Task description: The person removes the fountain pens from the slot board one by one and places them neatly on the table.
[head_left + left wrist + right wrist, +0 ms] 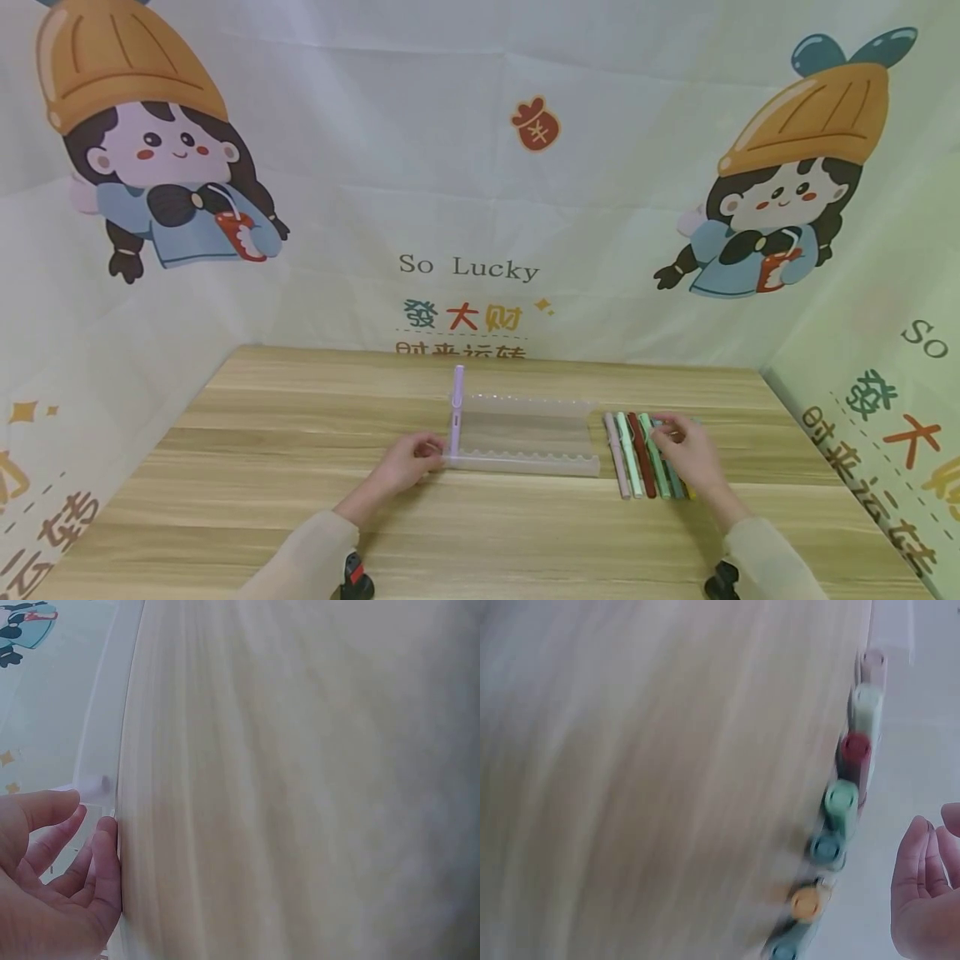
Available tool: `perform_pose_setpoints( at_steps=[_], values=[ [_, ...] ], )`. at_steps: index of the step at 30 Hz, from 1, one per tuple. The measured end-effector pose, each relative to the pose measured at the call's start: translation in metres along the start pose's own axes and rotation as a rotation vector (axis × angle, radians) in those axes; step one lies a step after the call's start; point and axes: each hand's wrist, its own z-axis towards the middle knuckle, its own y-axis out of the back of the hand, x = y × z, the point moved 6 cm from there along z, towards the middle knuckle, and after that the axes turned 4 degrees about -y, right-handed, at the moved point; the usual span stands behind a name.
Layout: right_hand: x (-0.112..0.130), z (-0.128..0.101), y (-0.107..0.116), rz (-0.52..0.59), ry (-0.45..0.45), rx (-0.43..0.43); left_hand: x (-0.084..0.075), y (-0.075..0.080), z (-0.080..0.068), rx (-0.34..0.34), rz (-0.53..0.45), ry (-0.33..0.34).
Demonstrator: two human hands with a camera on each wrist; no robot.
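Observation:
A clear pen rack (525, 466) with scalloped edges lies on the table, a lavender pen (458, 392) set across its leftmost notches. My left hand (408, 462) is at the rack's near left corner, fingertips right at its end and thumb apart from them. To the right of the rack lies a row of several pens, among them a pale pink pen (618, 458), a dark red pen (642, 454), a green pen (657, 460) and a yellow pen (805, 903). My right hand (690, 450) hovers over the row's right side, fingers loosely bent with nothing between them, partly hiding the pens.
The wooden table (300, 417) extends around the rack and pens. Behind it and along both sides hangs a pale cloth (465, 167) printed with cartoon figures and lettering. Dark devices (357, 577) sit at both wrists.

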Motion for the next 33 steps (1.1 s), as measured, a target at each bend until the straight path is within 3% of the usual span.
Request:
perform_pose_setpoints(
  at_steps=[4, 33],
  values=[
    [0.005, 0.0, -0.012, 0.042, -0.021, 0.05, 0.0, 0.0, 0.001, -0.002, 0.003, -0.004],
    [0.046, 0.007, -0.075, 0.249, -0.043, 0.104, 0.0, 0.0, 0.0, -0.005, 0.003, 0.008]
  ],
)
